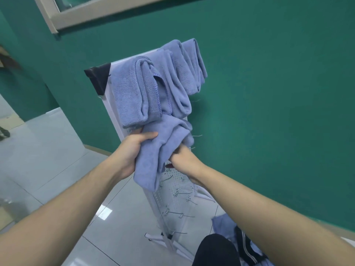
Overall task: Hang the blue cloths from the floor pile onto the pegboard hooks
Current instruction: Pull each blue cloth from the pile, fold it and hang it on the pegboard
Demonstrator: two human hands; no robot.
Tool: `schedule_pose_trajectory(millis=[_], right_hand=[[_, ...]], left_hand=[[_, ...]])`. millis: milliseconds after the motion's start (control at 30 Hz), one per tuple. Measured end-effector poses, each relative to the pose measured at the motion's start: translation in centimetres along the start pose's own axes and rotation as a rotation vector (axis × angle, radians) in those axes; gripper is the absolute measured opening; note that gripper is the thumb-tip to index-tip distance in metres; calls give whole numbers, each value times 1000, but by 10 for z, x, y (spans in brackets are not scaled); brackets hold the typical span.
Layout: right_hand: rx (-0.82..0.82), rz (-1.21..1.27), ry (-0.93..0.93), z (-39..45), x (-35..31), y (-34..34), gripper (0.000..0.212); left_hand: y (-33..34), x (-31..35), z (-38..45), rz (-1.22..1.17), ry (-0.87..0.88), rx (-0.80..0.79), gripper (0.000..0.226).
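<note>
Blue cloth (163,148) bunched and raised against the pegboard (172,191), just under the cloths already hung. Gripped on both sides: left hand (132,150) wrapped round its left fold, thumb across the front, fingers behind; right hand (182,158) curled into the right edge, fingertips buried in the fabric. Both grips closed on the one cloth, nothing else held. Lower tail of the cloth hanging free below the hands, covering part of the board.

Above, three or so hung cloths (153,87) draped over the top rows, folded lengthwise and overlapping, the farthest reaching the top edge of the board. Black corner cap (99,77) at the board's upper left. Bare wire hooks (178,215) showing lower on the board, and a hook tip (197,135) poking out just right of the bunched cloth.

Step in hand, by the look of it: placing the next cloth on a hook in the row under the hung ones. Whether fabric has caught the hook yet — impossible to tell, hidden behind the bundle.

Next move likely calls for spreading the fold over that hook, easing weight onto it, then loosening one grip at a time to test the hang. Risk of slipping off if draped unevenly.

Further out: floor pile (222,224) of blue cloth at lower right beside a dark knee, tiled floor (57,150), green wall (269,93) behind.
</note>
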State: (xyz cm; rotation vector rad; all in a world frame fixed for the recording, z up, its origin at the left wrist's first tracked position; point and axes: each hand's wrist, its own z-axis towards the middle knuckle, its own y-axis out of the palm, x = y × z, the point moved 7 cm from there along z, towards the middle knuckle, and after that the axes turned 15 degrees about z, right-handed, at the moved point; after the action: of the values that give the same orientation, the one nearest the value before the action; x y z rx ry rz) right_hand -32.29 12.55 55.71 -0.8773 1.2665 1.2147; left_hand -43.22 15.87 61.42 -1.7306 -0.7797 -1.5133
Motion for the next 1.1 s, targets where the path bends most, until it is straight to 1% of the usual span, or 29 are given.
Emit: schedule_pose_trajectory(millis=[100,200,267,333,433,500,567,633,700,767,833,900,933,967,1033,1067,1100], right_hand=[[98,86,-29,11,-4,0,35],[106,182,-11,16,1,-1,31],[89,229,0,18,5,-1,33],[72,252,-20,18,5,1,34],[91,253,-76,22,2,0,26],[135,209,-112,25,1,-3,18],[172,144,-125,27,0,-6,15],[176,117,-152,27,-1,-9,16],[158,97,-181,25,-3,-11,16],[129,75,-194,20,-5,-12,17],[113,3,-218,19,-7,-14,23],[116,-131,-290,20,-10,-16,26],[134,-219,-331,20,-12,-18,23],[169,-307,-367,20,-14,-22,18],[292,-446,-407,18,-21,-33,11],[358,-476,-412,17,-25,-39,16],[393,-480,-407,18,-28,-43,25]], left_hand=[[-5,0,5,-34,-25,24,36],[-6,-1,7,-49,-29,19,39],[-8,-2,10,-66,-42,21,42],[-9,-1,11,-68,-64,8,42],[-8,1,12,-62,-73,41,42],[-10,0,14,-33,-71,134,41],[-11,2,16,34,-46,233,28],[-12,1,18,58,-41,304,18],[-15,-3,21,125,-30,361,18],[-16,-8,24,211,-31,377,23],[-17,-12,27,232,-48,386,24],[-21,-9,30,266,-22,419,22],[-22,-7,34,281,-14,426,20],[-22,-5,38,291,-21,426,17],[-23,-4,46,364,-59,413,12],[-23,-4,50,427,-86,398,14],[-23,-4,54,496,-106,375,16]])
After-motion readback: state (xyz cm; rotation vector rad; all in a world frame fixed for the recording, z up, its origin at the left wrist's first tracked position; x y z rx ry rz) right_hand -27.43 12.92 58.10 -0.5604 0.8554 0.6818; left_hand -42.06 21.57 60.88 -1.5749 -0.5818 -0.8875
